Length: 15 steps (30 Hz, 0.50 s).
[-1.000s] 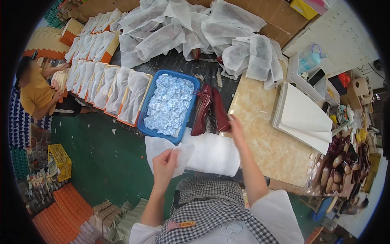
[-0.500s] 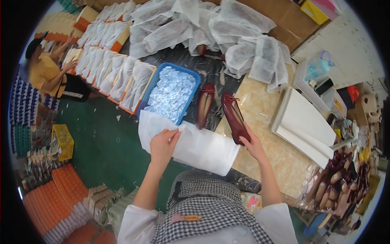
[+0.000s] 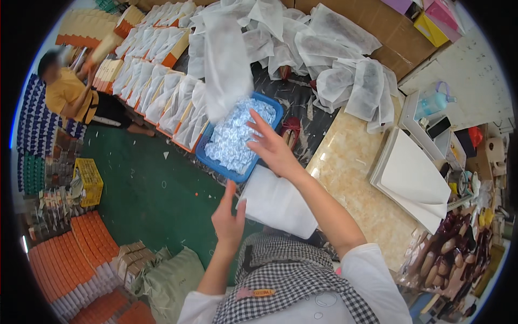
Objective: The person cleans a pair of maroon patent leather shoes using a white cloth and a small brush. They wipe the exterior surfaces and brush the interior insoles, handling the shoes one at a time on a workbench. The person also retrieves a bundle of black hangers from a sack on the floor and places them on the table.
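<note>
My right hand [image 3: 274, 151] reaches over a blue plastic basket [image 3: 236, 176] of small crinkled silvery-blue packets [image 3: 237, 132], its fingers spread and holding nothing. Beyond it, a white non-woven bag [image 3: 226, 67] shows blurred by motion, apart from both hands; what is inside cannot be made out. Nearer to me, my left hand [image 3: 229, 218] is open, thumb and fingers apart, beside a stack of flat white bags [image 3: 278, 205]. A dark red shoe with a bow [image 3: 291, 132] lies just right of the basket, partly hidden by it and my right hand.
Filled white bags [image 3: 345, 81] lie heaped at the back. Rows of orange-edged boxes [image 3: 167, 102] line the left, where a co-worker in yellow [image 3: 70, 92] stands. At right are a marbled board [image 3: 345, 156], an open pad of white sheets [image 3: 413, 173] and many dark red shoes [image 3: 448, 248].
The shoe has left my right hand and is out of sight. That hand has moved left over the basket. A white bag is now moving at the back; my left hand has opened and lowered.
</note>
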Tool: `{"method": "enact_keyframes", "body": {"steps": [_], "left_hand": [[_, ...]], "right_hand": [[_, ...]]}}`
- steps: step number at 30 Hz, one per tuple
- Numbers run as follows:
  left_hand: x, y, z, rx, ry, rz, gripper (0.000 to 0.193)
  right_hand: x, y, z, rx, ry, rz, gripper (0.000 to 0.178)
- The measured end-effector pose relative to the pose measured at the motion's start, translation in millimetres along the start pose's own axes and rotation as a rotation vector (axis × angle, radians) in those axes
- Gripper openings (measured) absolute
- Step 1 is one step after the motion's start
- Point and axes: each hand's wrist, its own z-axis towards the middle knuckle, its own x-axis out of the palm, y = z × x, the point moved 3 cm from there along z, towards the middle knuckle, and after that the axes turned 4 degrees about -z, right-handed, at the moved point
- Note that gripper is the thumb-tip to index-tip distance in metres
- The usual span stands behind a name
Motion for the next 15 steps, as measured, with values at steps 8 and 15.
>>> {"method": "enact_keyframes", "body": {"steps": [8,15], "left_hand": [[157,28,-141,-0.141,0.982,-0.133,0.037],[216,33,-172,-0.067,0.871,0.174,0.037]], "right_hand": [[18,-158,-66,0.737,-0.135,-0.575,0.103],[-93,-125,-148,0.589,-0.172,0.065,0.079]]}}
